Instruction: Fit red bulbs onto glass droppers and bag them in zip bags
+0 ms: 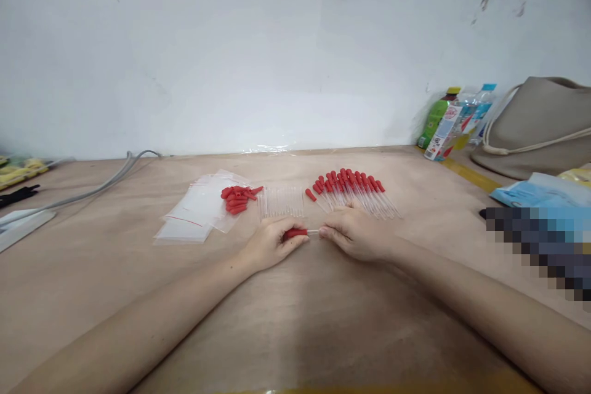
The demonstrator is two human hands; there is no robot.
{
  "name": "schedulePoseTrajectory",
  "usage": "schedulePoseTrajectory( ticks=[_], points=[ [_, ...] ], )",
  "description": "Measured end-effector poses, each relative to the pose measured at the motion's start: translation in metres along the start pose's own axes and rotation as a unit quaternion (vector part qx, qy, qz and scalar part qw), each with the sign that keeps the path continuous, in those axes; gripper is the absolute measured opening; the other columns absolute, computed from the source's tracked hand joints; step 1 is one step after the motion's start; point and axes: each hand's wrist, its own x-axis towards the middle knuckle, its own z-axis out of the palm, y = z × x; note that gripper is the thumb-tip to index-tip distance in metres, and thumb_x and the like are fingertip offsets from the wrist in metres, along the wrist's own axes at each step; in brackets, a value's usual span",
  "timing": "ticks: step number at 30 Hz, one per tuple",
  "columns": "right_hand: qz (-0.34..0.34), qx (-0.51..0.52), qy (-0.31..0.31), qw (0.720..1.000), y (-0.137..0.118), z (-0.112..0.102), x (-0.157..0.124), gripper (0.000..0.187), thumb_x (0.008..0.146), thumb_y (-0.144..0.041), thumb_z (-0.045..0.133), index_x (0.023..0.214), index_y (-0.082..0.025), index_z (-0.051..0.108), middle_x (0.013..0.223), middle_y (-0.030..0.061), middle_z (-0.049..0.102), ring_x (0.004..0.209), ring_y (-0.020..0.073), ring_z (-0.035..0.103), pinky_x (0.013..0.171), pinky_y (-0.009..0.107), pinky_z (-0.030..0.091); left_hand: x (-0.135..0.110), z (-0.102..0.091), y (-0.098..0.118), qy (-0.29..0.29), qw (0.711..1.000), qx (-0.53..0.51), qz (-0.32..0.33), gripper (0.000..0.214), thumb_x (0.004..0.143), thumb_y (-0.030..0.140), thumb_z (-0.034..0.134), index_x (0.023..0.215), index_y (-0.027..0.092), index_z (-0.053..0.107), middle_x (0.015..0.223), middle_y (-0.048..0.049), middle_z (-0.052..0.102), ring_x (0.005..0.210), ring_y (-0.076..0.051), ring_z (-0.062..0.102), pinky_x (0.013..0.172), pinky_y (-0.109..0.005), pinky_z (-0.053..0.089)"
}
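Note:
Between thumb and fingers my left hand (276, 242) grips a red rubber bulb (295, 233). My right hand (354, 233) pinches a thin clear glass tube (313, 232), whose end meets the bulb's mouth; how deep it sits inside cannot be seen. Just beyond my left hand lies a row of bare glass tubes (282, 202). Left of that row, a heap of loose red bulbs (236, 204) rests partly on clear zip bags (196, 209). Behind my right hand, several droppers with red bulbs (346, 181) lie side by side, glass ends toward me.
A grey cable (92, 188) runs across the table's left side, near a black item (18, 196). At the back right stand bottles (436, 117) and a carton (443, 132), beside a grey-beige drawstring bag (535, 129). A blue packet (530, 197) and a pixelated dark area lie right.

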Motion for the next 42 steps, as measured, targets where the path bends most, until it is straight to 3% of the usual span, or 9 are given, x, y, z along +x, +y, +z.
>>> schedulePoseTrajectory(
  ticks=[4, 7, 10, 14, 20, 29, 34, 39, 42],
  points=[
    [-0.011, 0.005, -0.038, 0.999, 0.010, -0.020, 0.000, 0.023, 0.083, -0.029, 0.047, 0.071, -0.019, 0.064, 0.072, 0.0017, 0.063, 0.070, 0.0139, 0.051, 0.067, 0.028, 0.027, 0.001, 0.001, 0.000, -0.024, 0.999, 0.000, -0.028, 0.018, 0.080, 0.029, 0.055, 0.092, 0.016, 0.058, 0.073, -0.0001, 0.059, 0.061, -0.010, 0.051, 0.057, -0.021, 0.041],
    [0.070, 0.078, -0.055, 0.993, 0.032, -0.031, -0.001, 0.028, 0.082, -0.034, 0.046, 0.068, -0.018, 0.065, 0.063, 0.0005, 0.060, 0.060, 0.0121, 0.050, 0.061, 0.025, 0.030, 0.002, 0.003, -0.003, -0.036, 0.998, -0.009, -0.054, 0.019, 0.080, 0.028, 0.055, 0.094, 0.015, 0.057, 0.065, 0.0029, 0.052, 0.055, -0.008, 0.047, 0.054, -0.020, 0.038],
    [0.213, 0.111, 0.023, 0.970, 0.054, -0.033, 0.002, 0.033, 0.080, -0.041, 0.044, 0.067, -0.018, 0.064, 0.057, 0.0002, 0.057, 0.056, 0.0131, 0.049, 0.056, 0.025, 0.031, 0.004, 0.004, -0.004, -0.052, 0.997, -0.007, -0.049, 0.014, 0.081, 0.027, 0.053, 0.089, 0.016, 0.057, 0.062, 0.0037, 0.050, 0.056, -0.008, 0.046, 0.054, -0.020, 0.037],
    [0.360, 0.011, 0.156, 0.920, 0.062, -0.024, 0.019, 0.032, 0.077, -0.041, 0.044, 0.060, -0.019, 0.060, 0.058, 0.0019, 0.058, 0.059, 0.0167, 0.052, 0.058, 0.028, 0.031, 0.008, 0.007, -0.004, -0.064, 0.997, 0.011, -0.035, 0.014, 0.082, 0.028, 0.050, 0.082, 0.017, 0.057, 0.057, 0.0043, 0.046, 0.055, -0.009, 0.044, 0.054, -0.021, 0.035],
    [0.424, -0.090, 0.129, 0.892, 0.058, -0.005, 0.050, 0.035, 0.079, -0.034, 0.036, 0.062, -0.017, 0.061, 0.067, 0.0090, 0.063, 0.069, 0.0233, 0.057, 0.073, 0.038, 0.031, 0.007, 0.006, -0.004, -0.064, 0.998, 0.009, -0.024, 0.014, 0.083, 0.028, 0.049, 0.084, 0.017, 0.057, 0.058, 0.0042, 0.045, 0.055, -0.009, 0.043, 0.055, -0.021, 0.035],
    [0.379, -0.175, 0.116, 0.901, 0.055, 0.000, 0.049, 0.044, 0.083, -0.045, 0.033, 0.070, -0.014, 0.062, 0.070, 0.0128, 0.064, 0.071, 0.0254, 0.057, 0.074, 0.042, 0.026, 0.008, 0.006, -0.003, -0.074, 0.997, 0.008, -0.031, 0.012, 0.083, 0.026, 0.050, 0.085, 0.017, 0.057, 0.059, 0.0044, 0.045, 0.054, -0.008, 0.042, 0.054, -0.020, 0.035],
    [0.257, -0.179, 0.156, 0.937, 0.023, 0.008, 0.060, 0.038, 0.084, -0.041, 0.034, 0.075, -0.016, 0.061, 0.083, 0.0110, 0.065, 0.078, 0.0229, 0.055, 0.077, 0.040, 0.024, 0.007, 0.006, -0.004, -0.067, 0.997, 0.013, -0.029, 0.012, 0.083, 0.027, 0.049, 0.085, 0.017, 0.057, 0.059, 0.0041, 0.045, 0.055, -0.009, 0.042, 0.054, -0.020, 0.035],
    [0.242, -0.146, 0.068, 0.957, 0.002, 0.023, 0.081, 0.030, 0.080, -0.035, 0.041, 0.077, -0.015, 0.063, 0.081, 0.0118, 0.065, 0.077, 0.0235, 0.057, 0.077, 0.040, 0.023, 0.005, 0.007, -0.003, -0.067, 0.997, 0.026, -0.024, 0.012, 0.083, 0.027, 0.049, 0.082, 0.017, 0.056, 0.059, 0.0038, 0.047, 0.056, -0.009, 0.045, 0.054, -0.021, 0.036],
    [0.282, -0.128, 0.033, 0.950, 0.001, 0.028, 0.089, 0.030, 0.079, -0.031, 0.040, 0.077, -0.014, 0.065, 0.081, 0.0138, 0.066, 0.079, 0.0240, 0.058, 0.076, 0.039, 0.024, 0.005, 0.006, -0.002, -0.003, 0.997, 0.075, -0.033, 0.014, 0.083, 0.030, 0.049, 0.084, 0.017, 0.055, 0.062, 0.0025, 0.050, 0.058, -0.011, 0.047, 0.057, -0.023, 0.037]
  ],
)
